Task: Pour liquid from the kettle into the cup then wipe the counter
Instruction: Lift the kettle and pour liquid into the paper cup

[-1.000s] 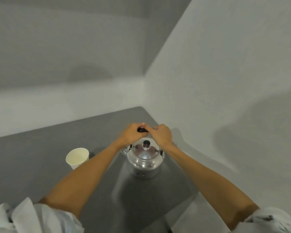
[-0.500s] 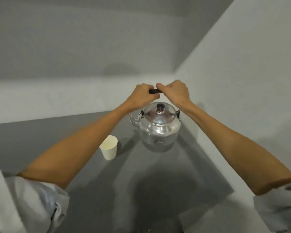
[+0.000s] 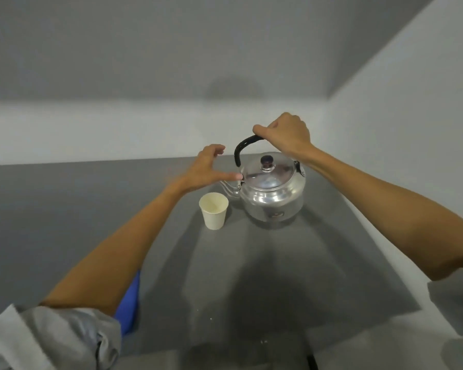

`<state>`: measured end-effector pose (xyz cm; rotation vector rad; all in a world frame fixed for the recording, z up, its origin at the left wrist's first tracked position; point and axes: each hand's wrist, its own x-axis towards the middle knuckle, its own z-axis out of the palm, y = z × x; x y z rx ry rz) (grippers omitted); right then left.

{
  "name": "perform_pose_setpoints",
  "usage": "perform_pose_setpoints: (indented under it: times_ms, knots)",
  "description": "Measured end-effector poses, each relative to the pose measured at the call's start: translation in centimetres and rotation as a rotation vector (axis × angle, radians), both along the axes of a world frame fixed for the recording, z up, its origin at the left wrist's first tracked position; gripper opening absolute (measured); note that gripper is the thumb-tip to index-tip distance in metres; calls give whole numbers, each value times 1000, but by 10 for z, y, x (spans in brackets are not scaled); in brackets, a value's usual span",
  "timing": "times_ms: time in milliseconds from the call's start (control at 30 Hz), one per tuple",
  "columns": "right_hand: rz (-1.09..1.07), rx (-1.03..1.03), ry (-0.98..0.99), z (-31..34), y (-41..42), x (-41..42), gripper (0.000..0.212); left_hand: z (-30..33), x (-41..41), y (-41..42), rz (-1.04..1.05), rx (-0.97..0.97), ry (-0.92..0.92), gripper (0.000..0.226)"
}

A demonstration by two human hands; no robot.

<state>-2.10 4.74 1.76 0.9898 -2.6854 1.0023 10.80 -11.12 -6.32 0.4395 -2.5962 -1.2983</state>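
Observation:
A shiny metal kettle [image 3: 274, 194] with a dark lid knob stands on the grey counter [image 3: 292, 268], its spout pointing left. My right hand [image 3: 285, 133] is closed around the top of its black arched handle. My left hand [image 3: 207, 168] hovers open just left of the kettle, above the spout, with the thumb tip near the handle's hinge. A white paper cup [image 3: 213, 210] stands upright on the counter just left of the kettle, below my left hand. It looks empty.
A blue cloth [image 3: 129, 305] lies on the counter near the front left, partly hidden under my left forearm. Grey walls close the counter at the back and on the right, meeting in a corner. Small white specks dot the counter's front.
My left hand has let go of the kettle handle and opened, dropping toward the spout. My right hand keeps its grip. The view has shifted, and the cup now sits closer to the kettle.

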Motion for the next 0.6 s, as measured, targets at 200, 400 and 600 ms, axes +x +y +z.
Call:
perform_pose_setpoints:
  times_ms: [200,400,600]
  knots:
    - [46,87,28,-18,-3,7,47,-76,32,-8,178,102,-55,128]
    - [57,160,75,-18,-3,2,45,-124,39,-4,224,236,-86,132]
    - [66,213,117,-22,-1,-1,45,-148,31,15,281,359,21,116]
